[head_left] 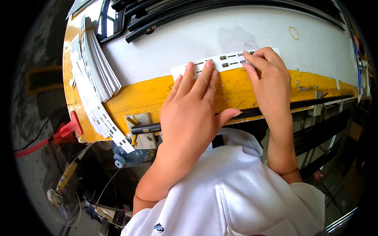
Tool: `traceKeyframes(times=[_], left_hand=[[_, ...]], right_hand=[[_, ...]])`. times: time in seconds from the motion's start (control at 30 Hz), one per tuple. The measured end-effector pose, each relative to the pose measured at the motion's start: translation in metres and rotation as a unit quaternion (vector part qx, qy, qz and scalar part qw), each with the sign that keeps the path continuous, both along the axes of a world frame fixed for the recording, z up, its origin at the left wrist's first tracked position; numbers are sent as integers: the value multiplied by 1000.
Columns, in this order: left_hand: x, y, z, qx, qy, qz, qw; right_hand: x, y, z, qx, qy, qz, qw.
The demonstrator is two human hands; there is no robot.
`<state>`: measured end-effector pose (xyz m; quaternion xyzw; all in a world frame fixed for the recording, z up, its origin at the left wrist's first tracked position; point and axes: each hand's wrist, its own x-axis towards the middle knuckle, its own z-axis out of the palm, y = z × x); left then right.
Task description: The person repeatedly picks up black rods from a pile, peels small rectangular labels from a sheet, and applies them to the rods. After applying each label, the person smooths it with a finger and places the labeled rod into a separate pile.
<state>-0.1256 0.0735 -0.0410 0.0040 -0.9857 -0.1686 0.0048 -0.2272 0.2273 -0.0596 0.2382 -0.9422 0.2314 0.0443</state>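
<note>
A white sticker strip (pixel 232 61) with black print lies across the table, over the border between the white and yellow surface. My left hand (pixel 189 102) is laid on the strip's left part, fingers stretched out and fingertips pressing it down. Its thumb points right, above a black rod (pixel 252 113) that runs along the near table edge. Farther right, my right hand (pixel 269 72) pinches at the printed part of the strip between thumb and bent fingers. Whether a single sticker is lifted there is hidden by the fingertips.
A fanned stack of white printed strips (pixel 100 63) lies at the left, with looser strips (pixel 96 112) beside it. Several black rods (pixel 189 15) and a dark-framed phone or tablet (pixel 110 19) lie at the back. A small block (pixel 145 141) supports the near rod's left end.
</note>
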Motion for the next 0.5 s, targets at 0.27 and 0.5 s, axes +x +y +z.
traceKeyframes(times=[0.27, 0.5], left_hand=[[-2, -3, 3, 4, -14, -10, 1000], [0, -4, 3, 4, -17, -14, 1000]], right_hand=[[-5, 3, 5, -63, -78, -54, 993], [-21, 0, 4, -34, -111, -45, 992]])
